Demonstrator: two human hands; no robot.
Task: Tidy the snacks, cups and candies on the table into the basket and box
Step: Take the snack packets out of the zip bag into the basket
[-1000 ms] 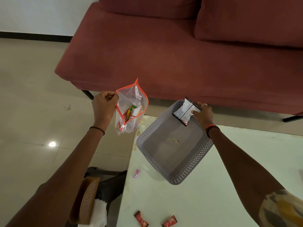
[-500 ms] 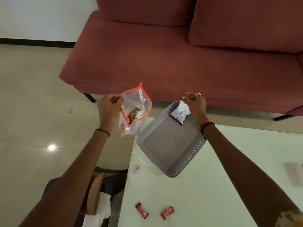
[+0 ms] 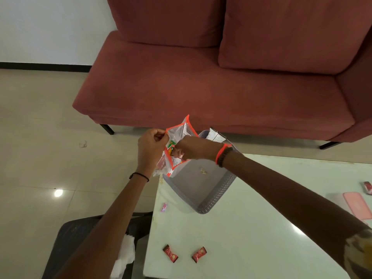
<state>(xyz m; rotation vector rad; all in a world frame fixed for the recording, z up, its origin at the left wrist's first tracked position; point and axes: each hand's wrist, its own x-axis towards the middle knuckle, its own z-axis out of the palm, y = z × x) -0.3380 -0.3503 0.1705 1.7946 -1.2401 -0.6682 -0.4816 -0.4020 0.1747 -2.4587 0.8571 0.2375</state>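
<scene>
Left grip: thumb and curled fingers pinch the orange-trimmed edge of a clear zip bag. The bag hangs from that pinch, mouth open and facing up, its body to the right of and below the knuckles.

Right grip: it reaches across from the right, with the fingers down inside the bag's mouth, showing dimly through the plastic. They look curled among the packets, but I cannot tell whether they hold one.

Bag contents, seen through the plastic: a green-and-orange packet just left of the right fingers, a red packet low on the left side, and a white packet under the fingers.

The bag sits in the air over the far left corner of the bench, between the two wrists. Its lower edge overlaps the left rim of the grey basket in view; contact is uncertain.

The basket stands on the bench with one pale crumb on its floor. A white-and-black snack packet stands upright at its far rim, just behind the right wrist.

Loose on the bench:
- A pink candy at the left edge.
- Two red candies near the front edge, close together but apart.
- Another red candy at the far right.
- A flat pink box just below that far-right candy.

Red sofa behind the bench.
</scene>
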